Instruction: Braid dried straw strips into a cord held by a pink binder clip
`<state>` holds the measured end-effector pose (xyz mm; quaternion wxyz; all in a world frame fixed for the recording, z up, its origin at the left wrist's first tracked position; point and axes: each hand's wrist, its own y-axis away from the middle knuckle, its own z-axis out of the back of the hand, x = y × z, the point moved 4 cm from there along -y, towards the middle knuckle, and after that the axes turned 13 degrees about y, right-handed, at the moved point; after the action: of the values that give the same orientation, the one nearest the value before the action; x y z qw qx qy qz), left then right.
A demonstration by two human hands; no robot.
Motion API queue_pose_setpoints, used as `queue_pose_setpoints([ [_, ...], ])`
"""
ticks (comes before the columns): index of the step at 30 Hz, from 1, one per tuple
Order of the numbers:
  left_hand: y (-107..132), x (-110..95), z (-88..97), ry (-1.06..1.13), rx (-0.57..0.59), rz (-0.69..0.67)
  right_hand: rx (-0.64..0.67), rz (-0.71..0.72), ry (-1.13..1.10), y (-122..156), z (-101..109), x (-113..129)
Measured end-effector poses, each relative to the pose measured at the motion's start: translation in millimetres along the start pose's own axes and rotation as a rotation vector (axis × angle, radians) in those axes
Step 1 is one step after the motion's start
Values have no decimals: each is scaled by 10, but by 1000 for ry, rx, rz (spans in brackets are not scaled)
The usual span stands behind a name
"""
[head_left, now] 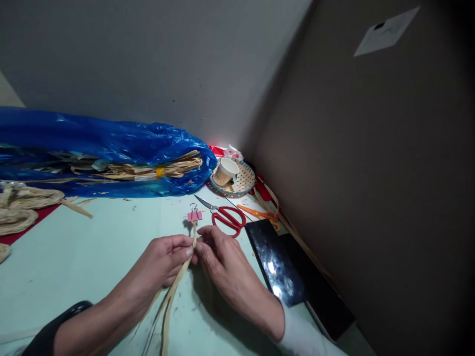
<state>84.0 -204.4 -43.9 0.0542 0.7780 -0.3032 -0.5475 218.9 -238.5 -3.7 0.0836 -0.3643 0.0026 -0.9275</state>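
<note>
A pink binder clip (195, 216) grips the upper end of some pale straw strands (171, 291). Just below the clip the strands form a short, narrow braid (195, 231). My left hand (168, 254) pinches the strands from the left, thumb against fingers. From the right, my right hand (218, 257) pinches at the same spot, its fingertips meeting the left ones. Loose strand ends hang down toward the near edge between my forearms. The exact crossing of strands is partly hidden by my fingers. Red-handled scissors (228, 220) lie right behind my right hand.
A blue plastic bag (148, 141) holding a straw bundle (178, 165) lies along the wall. A woven basket (245, 180) with a paper cup (226, 170) stands in the corner. Orange scissors (256, 212) and a dark tablet-like slab (274, 262) are at right, coiled braids (29, 198) at left.
</note>
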Motion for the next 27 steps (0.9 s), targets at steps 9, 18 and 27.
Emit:
queue_pose_setpoints([
  [9, 42, 2, -32, 10, -34, -40, 76, -138, -127, -45, -98, -94],
  [18, 99, -84, -58, -377, -109, -242, 12, -190, -293, -83, -159, -184],
  [27, 243, -326, -138, -940, -119, -403, -18, -253, -427, -51, -131, -177],
])
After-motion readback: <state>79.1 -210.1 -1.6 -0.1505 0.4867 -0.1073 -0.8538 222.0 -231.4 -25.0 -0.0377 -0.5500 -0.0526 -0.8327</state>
